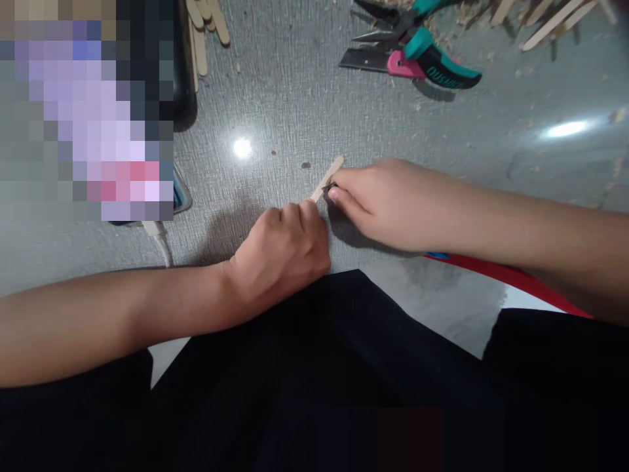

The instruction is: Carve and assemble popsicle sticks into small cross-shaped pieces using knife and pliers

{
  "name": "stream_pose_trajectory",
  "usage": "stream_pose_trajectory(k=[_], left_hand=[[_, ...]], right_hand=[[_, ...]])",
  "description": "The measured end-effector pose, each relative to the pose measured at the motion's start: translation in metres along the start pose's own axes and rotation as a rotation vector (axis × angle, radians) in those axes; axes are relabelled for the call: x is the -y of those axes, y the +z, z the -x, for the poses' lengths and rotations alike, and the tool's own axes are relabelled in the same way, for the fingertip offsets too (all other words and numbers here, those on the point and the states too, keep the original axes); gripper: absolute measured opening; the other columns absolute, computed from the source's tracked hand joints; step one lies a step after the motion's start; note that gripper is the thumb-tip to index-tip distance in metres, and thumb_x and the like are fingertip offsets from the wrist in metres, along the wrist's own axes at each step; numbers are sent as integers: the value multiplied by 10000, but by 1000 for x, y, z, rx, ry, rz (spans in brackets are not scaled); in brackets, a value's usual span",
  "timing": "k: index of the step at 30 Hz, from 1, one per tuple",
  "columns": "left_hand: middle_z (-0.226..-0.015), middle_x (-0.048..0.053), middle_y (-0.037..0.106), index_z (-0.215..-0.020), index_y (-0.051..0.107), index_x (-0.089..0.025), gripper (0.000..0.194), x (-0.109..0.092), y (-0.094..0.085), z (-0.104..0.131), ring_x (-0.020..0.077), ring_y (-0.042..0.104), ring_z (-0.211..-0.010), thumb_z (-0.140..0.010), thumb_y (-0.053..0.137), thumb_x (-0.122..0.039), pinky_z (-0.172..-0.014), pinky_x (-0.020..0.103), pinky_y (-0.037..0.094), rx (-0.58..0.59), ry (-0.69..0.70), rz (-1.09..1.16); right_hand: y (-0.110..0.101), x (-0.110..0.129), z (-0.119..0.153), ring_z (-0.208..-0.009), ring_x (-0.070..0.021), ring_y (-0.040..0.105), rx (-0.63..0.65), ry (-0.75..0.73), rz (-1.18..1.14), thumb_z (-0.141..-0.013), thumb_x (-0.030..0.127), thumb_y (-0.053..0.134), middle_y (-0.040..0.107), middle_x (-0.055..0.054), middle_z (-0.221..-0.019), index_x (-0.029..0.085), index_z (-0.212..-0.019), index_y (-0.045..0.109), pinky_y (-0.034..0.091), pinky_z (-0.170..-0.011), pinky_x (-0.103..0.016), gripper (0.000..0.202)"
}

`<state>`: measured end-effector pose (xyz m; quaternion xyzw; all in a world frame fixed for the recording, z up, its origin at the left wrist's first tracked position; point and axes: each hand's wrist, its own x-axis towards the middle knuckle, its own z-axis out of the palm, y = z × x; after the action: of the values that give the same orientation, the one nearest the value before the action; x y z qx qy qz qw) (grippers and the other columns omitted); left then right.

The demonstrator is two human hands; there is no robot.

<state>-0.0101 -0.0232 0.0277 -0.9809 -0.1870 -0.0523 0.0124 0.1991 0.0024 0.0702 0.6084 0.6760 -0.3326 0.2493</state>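
My left hand (289,239) is closed round the lower end of a wooden craft stick (337,164), which points up and to the right out of the fist. My right hand (368,196) pinches a small dark blade (329,187) between thumb and forefinger. The blade lies against the stick, just above my left fist. Most of the blade is hidden by the fingers, so I cannot tell its full shape. Both hands are close together over the grey textured table (275,98), near its front edge.
Teal-and-black pliers (417,46) lie at the top, over a pink-handled cutter (405,64). Several craft sticks (211,19) lie beside a black object (184,85); more sticks (555,26) and shavings are at top right. A white cable (160,239) is at left. The upper-left corner is pixelated.
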Motion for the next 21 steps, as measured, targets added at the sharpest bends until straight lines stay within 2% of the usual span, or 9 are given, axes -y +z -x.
stream_pose_trajectory(k=[6,11,14,21], left_hand=[[-769,86,657,-929,735,-85,219,-1,3,1,200,583,-621,-1031,544,-56,-534,325,290,-49,-2,-28],[-766,84,630,-934,729,-82,226,0,3,1,203,554,-630,-1060,542,-67,-546,334,248,-26,0,4],[-758,83,624,-915,722,-88,238,-1,5,1,201,549,-625,-1062,536,-68,-546,335,246,-52,-8,-2],[-743,77,621,-890,720,-88,280,-5,9,0,198,559,-608,-1090,527,-121,-534,329,272,-107,-46,-10]], right_hand=[[-3,4,2,-688,-237,530,14,1,56,-1177,269,436,672,-79,-814,207,-1016,711,344,-693,-390,325],[-6,11,3,-657,-214,466,50,6,126,-1179,261,394,653,-89,-805,186,-1008,698,331,-671,-382,356],[-6,15,5,-626,-203,425,60,35,178,-1168,259,415,647,-87,-786,188,-1005,698,321,-650,-378,334],[-13,30,3,-669,-220,565,108,101,198,-1101,197,540,709,-108,-806,196,-994,750,315,-653,-382,235]])
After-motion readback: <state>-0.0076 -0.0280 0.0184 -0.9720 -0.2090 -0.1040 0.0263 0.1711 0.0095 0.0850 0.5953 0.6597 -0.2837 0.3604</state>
